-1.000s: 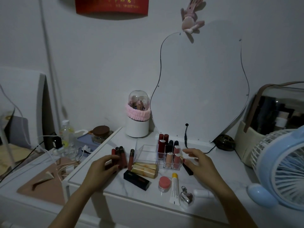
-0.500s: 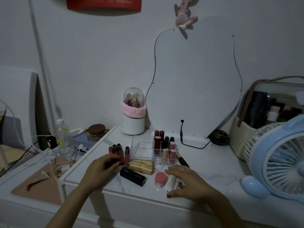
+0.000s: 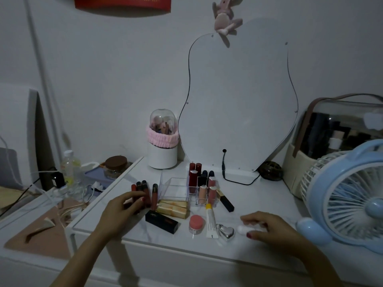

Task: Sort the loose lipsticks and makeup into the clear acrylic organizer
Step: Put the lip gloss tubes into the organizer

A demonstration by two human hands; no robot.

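Observation:
The clear acrylic organizer (image 3: 176, 184) stands mid-table; its right cells hold several upright lipsticks (image 3: 202, 188) and its left cell is empty. Left of it lie several dark red lip gloss tubes (image 3: 148, 191). My left hand (image 3: 118, 214) rests on them, fingers curled around one tube's near end. In front lie gold lipsticks (image 3: 173, 208), a black box (image 3: 161, 221), a pink jar (image 3: 196, 223), a yellow-capped white tube (image 3: 211, 221), a silver heart (image 3: 227, 232) and a black lipstick (image 3: 224, 200). My right hand (image 3: 269, 226) pinches a small white tube (image 3: 242, 229) on the table.
A blue fan (image 3: 348, 195) stands at the right, a beige storage case (image 3: 335, 141) behind it. A curvy mirror (image 3: 238, 104) leans on the wall, its cable (image 3: 224, 170) trailing down. A white brush holder (image 3: 162, 146) stands back left. A lower side table (image 3: 37, 235) holds bottles and cords.
My right hand left the organizer, came to the table's front, then slid right onto the small white tube. My left hand stayed on the lip gloss tubes.

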